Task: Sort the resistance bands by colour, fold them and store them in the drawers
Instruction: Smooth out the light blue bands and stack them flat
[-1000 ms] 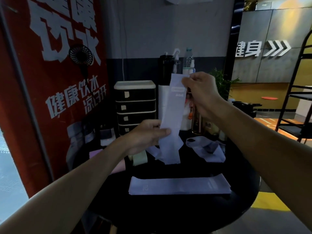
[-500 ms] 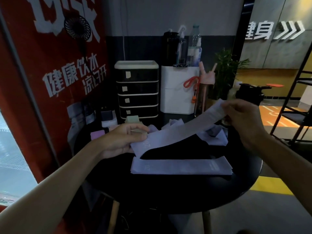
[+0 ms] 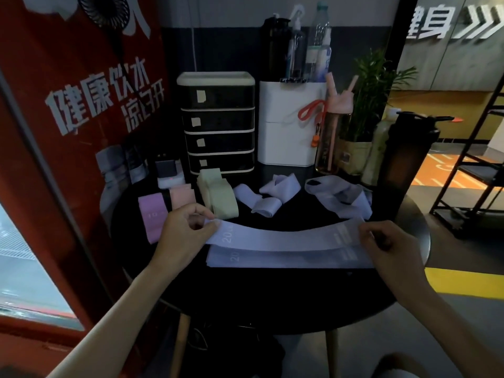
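Lavender resistance band (image 3: 286, 237) stretches between both hands, just over a matching flat band (image 3: 286, 260) near the front edge of the round black table (image 3: 272, 301). The left hand (image 3: 185, 236) pinches its left end and the right hand (image 3: 387, 246) pinches its right end. Behind lie crumpled lavender bands (image 3: 270, 195) and folded green bands (image 3: 218, 197). The black drawer unit (image 3: 218, 124) stands at the back edge.

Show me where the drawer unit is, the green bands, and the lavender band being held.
drawer unit (image 3: 231, 144), head view, front of the third drawer down.
green bands (image 3: 219, 200), head view, top of the folded stack.
held lavender band (image 3: 286, 237), head view, middle of the stretched strip.
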